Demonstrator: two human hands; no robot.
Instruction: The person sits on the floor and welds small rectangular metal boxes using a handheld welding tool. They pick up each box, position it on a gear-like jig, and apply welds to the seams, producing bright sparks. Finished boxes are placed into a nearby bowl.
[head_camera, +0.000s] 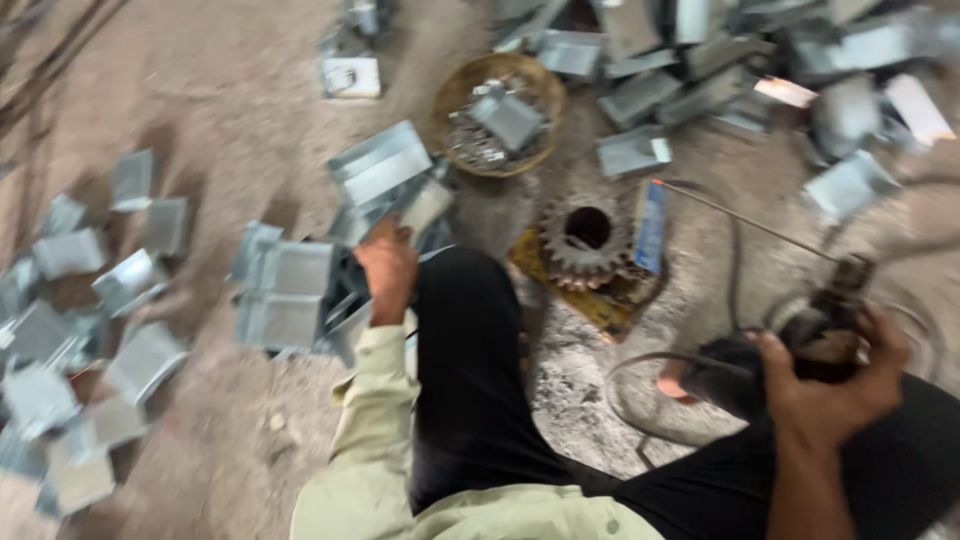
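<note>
Reaching into the stack of folded grey sheet-metal brackets (300, 285) on the dirt floor, the left hand (387, 268) picks one; its finger grip is unclear. The right hand (835, 385) clasps a dark welding holder (815, 345); next, placing calls for the rusty gear (583, 240).

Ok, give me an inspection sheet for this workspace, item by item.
Surface: dusty dirt floor, grey ash patch near the knee.
Job's things: stack of bent metal brackets under the left hand; welding holder with a thin rod in the right hand; rusty gear on a yellow plate.
Clutter: loose brackets scattered left and along the top; basket of small metal parts.
Grippers: left hand rests on the stack; right hand closed on the holder.
Cables: dark cable looping on the floor by the holder.
Surroundings: nothing seen beyond the floor; the picture is blurred.
</note>
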